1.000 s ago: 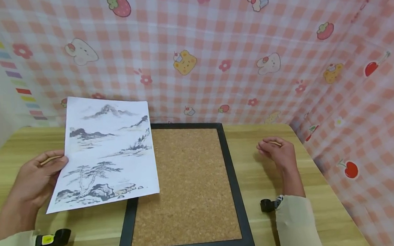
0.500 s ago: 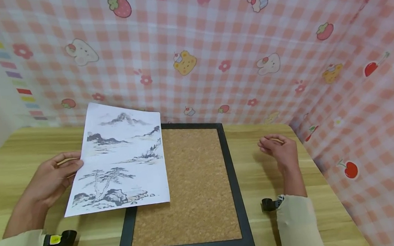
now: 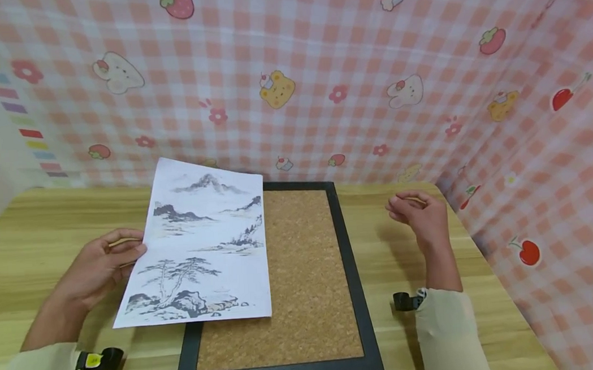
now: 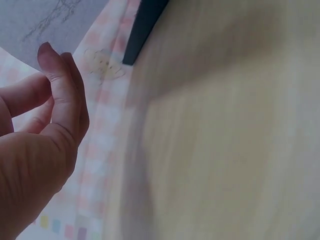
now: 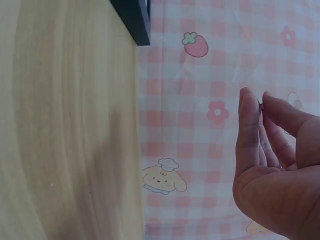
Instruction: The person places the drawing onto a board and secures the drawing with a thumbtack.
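My left hand [image 3: 97, 268] pinches the left edge of a paper sheet [image 3: 197, 236] printed with an ink landscape of mountains, pines and rocks. The sheet hangs tilted over the left part of a cork board [image 3: 307, 275] with a black frame, covering its upper left corner. In the left wrist view the fingers hold a corner region of the paper [image 4: 50, 25]. Right of the board, my right hand [image 3: 421, 217] is raised over the table, thumb and fingertips together. Between them the right wrist view shows a tiny dark object [image 5: 260, 106], mostly hidden; I cannot tell its kind.
The board lies on a wood-grain table [image 3: 402, 337]. A pink checked cloth [image 3: 319, 59] hangs at the back and along the right side. Each wrist carries a black camera strap, the left one [image 3: 100, 361] with a yellow label.
My left hand has carried the paper to the right and slightly down, so it overlaps more of the cork board. The right hand has stayed nearly in place, rising slightly.
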`<state>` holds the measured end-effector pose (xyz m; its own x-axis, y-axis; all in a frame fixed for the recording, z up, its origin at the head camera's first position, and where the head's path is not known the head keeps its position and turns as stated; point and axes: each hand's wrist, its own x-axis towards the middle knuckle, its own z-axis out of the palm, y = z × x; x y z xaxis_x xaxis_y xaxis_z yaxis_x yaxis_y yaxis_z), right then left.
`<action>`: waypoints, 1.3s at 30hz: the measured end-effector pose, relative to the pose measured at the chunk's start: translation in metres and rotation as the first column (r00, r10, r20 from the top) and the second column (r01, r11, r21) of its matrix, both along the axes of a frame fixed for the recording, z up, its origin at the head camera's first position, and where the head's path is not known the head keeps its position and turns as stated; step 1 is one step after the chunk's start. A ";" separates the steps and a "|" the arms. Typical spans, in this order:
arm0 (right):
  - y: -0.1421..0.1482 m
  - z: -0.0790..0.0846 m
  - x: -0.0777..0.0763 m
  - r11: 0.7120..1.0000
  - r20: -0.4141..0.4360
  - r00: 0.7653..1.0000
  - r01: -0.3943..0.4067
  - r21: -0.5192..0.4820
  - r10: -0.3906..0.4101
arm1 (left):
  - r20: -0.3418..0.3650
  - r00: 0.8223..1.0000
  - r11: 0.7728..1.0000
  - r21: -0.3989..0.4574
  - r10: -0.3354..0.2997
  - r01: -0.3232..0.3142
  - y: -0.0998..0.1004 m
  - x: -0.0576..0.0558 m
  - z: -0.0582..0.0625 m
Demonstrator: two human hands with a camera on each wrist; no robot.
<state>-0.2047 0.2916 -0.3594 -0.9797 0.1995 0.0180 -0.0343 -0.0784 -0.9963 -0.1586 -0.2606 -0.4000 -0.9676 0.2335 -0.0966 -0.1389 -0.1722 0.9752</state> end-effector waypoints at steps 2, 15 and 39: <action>0.000 0.002 -0.001 1.000 -0.011 1.000 -0.003 0.018 0.003 | 0.006 1.000 1.000 -0.025 -0.013 0.013 0.007 -0.001 -0.002; -0.008 0.003 -0.003 0.997 0.011 1.000 -0.021 0.079 0.020 | 0.036 0.997 0.995 -0.072 -0.061 0.064 0.026 -0.002 -0.009; -0.019 0.025 0.000 0.991 -0.096 0.995 -0.021 0.135 0.035 | 0.082 0.992 0.892 -0.433 -0.100 0.126 0.058 -0.008 0.001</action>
<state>-0.2051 0.2728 -0.3340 -0.9770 0.1614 0.1392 -0.1322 0.0534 -0.9898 -0.1668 -0.2028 -0.3989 -0.9272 0.2625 -0.2671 -0.1884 0.2894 0.9385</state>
